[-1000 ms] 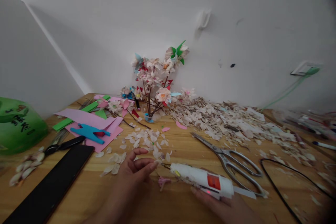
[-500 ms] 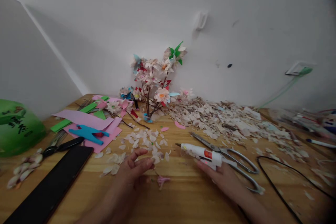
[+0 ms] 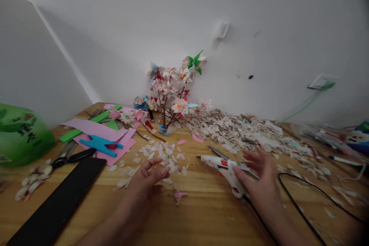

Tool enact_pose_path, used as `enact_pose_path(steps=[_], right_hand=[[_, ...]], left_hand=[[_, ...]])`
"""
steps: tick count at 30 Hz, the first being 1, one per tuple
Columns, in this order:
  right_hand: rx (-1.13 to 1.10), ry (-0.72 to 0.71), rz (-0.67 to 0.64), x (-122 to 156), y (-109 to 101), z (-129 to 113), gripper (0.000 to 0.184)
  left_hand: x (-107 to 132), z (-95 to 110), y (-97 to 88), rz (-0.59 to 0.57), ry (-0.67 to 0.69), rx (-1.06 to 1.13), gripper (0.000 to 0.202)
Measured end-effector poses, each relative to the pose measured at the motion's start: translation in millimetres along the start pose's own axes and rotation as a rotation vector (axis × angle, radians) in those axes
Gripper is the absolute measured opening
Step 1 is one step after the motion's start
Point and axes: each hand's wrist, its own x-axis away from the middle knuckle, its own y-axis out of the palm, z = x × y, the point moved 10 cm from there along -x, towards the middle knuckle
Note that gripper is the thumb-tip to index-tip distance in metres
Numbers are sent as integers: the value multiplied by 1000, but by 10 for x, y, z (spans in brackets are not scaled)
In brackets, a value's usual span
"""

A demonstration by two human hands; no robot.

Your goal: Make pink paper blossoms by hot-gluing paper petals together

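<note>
My left hand (image 3: 147,180) is curled, with its thumb and fingers bent inward. From its lower fingers a small pink paper flower (image 3: 180,195) sticks out to the right on a thin stem, most of which the hand hides. My right hand (image 3: 261,180) is open, fingers raised and spread, next to a white hot glue gun (image 3: 230,175). The gun lies on its side, nozzle pointing left; the thumb is at its rear end. Behind it, scissors (image 3: 216,151) are partly covered by the gun and hand. Pale, thin petals (image 3: 173,165) lie scattered beyond my left hand.
A bunch of handmade flowers (image 3: 170,84) stands by the wall. Dry flakes (image 3: 236,128) are heaped at the back right. On the left are coloured paper (image 3: 92,127), a black phone (image 3: 60,203), garlic cloves (image 3: 34,178) and a green bag (image 3: 23,134). A black cord (image 3: 300,203) loops at right.
My right hand has come off the glue gun, risen and spread its fingers; the gun has turned onto its side. My left hand stays nearly in place. The view has shifted slightly.
</note>
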Motion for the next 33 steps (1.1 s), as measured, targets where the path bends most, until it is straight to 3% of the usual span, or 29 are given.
enact_pose_path(steps=[2,3,5,7,10,12,16,19,22,28,33], right_hand=[[37,-200,153,79,-222,-334,64],[60,-289,113,135,-190,-503,50],[105,-448,-208,316,175,-809,31],[153,-526,-552,594,607,-977,41],[224,-432,-815,854,1032,-941,47],[197,-351,-888,933,1184,-862,50],[-11,-159,-855,908,1250,-680,43],[-341,148,-768,837,1234,-481,35],[-650,397,-610,765,1186,-330,42],[-721,443,-521,694,1078,-347,44],[-706,468,-592,804,1157,-349,44]], left_hand=[[1,11,2,-1,11,-15,38],[-6,13,-1,-2,17,-23,40],[-35,14,-10,-9,31,-35,43],[-75,3,-21,-20,35,-47,47],[-127,-13,-30,-46,33,-84,53],[-141,0,-23,-67,45,-114,55],[-130,18,-7,-85,43,-156,57],[-117,42,-12,-68,55,-153,57],[-111,22,-24,-52,46,-158,57],[-51,-217,29,-118,-61,-223,52],[14,-342,73,-141,-86,-247,50]])
